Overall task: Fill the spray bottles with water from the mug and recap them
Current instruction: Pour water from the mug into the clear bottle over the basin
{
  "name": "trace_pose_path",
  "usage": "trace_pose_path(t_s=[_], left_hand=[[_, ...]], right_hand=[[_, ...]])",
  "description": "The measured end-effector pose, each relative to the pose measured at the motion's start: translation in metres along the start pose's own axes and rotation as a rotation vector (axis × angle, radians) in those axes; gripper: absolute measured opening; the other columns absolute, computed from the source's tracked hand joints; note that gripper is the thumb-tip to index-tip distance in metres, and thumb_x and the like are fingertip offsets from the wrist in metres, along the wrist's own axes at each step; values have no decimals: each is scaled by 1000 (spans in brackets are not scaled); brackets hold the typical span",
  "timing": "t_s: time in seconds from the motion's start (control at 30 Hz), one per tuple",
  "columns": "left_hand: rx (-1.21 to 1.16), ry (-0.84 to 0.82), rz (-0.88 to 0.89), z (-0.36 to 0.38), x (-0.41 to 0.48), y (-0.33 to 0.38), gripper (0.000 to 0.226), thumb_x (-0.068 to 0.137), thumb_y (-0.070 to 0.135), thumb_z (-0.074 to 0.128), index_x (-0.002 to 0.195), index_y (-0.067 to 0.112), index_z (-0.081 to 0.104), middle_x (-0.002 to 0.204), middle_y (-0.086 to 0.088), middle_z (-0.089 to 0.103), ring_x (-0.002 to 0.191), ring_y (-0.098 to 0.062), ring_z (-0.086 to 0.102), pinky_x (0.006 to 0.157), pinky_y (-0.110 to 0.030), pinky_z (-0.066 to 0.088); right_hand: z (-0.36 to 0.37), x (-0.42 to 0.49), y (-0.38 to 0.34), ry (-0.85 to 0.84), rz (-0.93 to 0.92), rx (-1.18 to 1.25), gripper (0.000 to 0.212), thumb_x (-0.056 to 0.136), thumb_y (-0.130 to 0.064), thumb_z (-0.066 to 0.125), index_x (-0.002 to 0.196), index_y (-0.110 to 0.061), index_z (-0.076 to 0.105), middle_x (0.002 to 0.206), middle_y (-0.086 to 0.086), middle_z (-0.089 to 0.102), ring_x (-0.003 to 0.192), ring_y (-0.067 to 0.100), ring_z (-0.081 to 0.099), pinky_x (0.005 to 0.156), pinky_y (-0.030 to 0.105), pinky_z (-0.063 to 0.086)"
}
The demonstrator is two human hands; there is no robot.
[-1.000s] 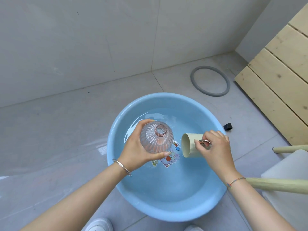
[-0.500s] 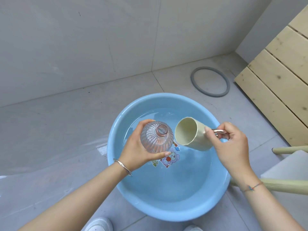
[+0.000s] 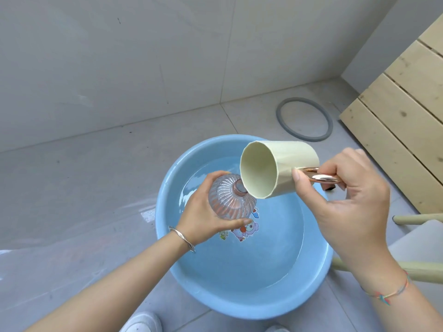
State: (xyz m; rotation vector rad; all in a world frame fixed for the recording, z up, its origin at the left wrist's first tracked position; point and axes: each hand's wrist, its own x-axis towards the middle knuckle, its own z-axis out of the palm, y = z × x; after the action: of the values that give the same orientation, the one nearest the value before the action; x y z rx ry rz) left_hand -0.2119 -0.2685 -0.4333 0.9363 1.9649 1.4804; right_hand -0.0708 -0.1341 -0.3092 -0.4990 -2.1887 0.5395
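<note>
Head view shows the clear ribbed bottle [image 3: 230,202] held over the blue basin [image 3: 239,303], with its small mouth [image 3: 237,188] pointing up. The left hand [image 3: 203,214] is wrapped round the bottle's fat belly, with fingers and thumb curled on it. The right hand [image 3: 347,197] pinches the shiny pink handle [image 3: 318,178] of the pale mug [image 3: 282,168]. The mug is tipped on its side with its low rim right at the bottle's mouth. I cannot tell if water is coming out yet. Things could go wrong here. The mug's rim is wide and the bottle's mouth is tiny, so water may miss the hole and run down the ribs into the basin. If the mug tips too fast, a big gush can splash over the left hand. A wet bottle is slippy, so it may slide out and drop in the basin. Only a few fingers hold the handle, so the mug could wobble. A second ago the mug was low down, lying on its side next to the bottle. Half a second ago it was lifted up beside the bottle. Now it is higher and its rim is over the mouth. The bottle and the left hand have hardly moved
</note>
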Motion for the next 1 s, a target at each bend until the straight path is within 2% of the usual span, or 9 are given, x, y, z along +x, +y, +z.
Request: trace_pose_path(t_s=[0.07, 0.17, 0.37, 0.5, 0.67, 0.87, 1.0], left_hand=[[9, 0, 3, 0, 0, 0, 90, 49, 38, 95, 125, 30, 47, 117, 21, 60, 111, -2, 59, 96, -16, 43], [12, 2, 4, -1, 0, 0, 89, 49, 39, 95, 124, 31, 47, 116, 23, 60, 111, -1, 58, 96, -15, 43], [12, 8, -9, -1, -1, -1, 90, 47, 51, 91, 124, 36, 46, 119, 22, 59, 114, -4, 58, 100, -26, 45], [10, 12, -11, -2, -1, 0, 88, 48, 47, 92, 123, 36, 46, 118, 24, 59, 114, -3, 57, 98, -18, 43], [12, 19, -12, -2, -1, 1, 87, 49, 40, 95, 122, 35, 47, 115, 27, 58, 109, 1, 58, 92, -9, 41], [23, 23, -25, -2, -2, 2, 90, 49, 42, 94, 124, 34, 46, 117, 24, 59, 112, 1, 57, 96, -14, 42], [19, 23, -34, -2, -1, 3, 89, 49, 42, 93, 124, 35, 46, 117, 25, 59, 112, 3, 55, 93, -9, 40]], right_hand=[[1, 1, -3, 1, -74, -45, 34, 83, -24, 67, 60, -7, 48, 62, -5, 35, 66, 16, 30, 67, 30, 29], [2, 4, -7, 16, -165, -103, 33, 83, -22, 67, 60, -6, 49, 65, -4, 33, 69, 15, 27, 69, 31, 28], [3, 7, -11, 16, -270, -166, 33, 84, -20, 67, 59, -5, 51, 67, -5, 31, 72, 11, 25, 78, 26, 28], [3, 8, -12, 16, -331, -193, 34, 85, -18, 69, 58, -6, 52, 66, -6, 33, 70, 13, 27, 81, 24, 28], [3, 11, -14, 30, -416, -235, 33, 85, -16, 70, 57, -5, 54, 58, 3, 46, 67, 21, 35, 82, 24, 27], [4, 12, -17, 39, -536, -286, 32, 85, -14, 70, 56, -5, 57, 57, 5, 49, 67, 22, 37, 83, 28, 25], [6, 10, -18, 28, -601, -306, 31, 83, -12, 71, 56, -5, 57, 56, 4, 50, 67, 22, 37, 83, 29, 26]])
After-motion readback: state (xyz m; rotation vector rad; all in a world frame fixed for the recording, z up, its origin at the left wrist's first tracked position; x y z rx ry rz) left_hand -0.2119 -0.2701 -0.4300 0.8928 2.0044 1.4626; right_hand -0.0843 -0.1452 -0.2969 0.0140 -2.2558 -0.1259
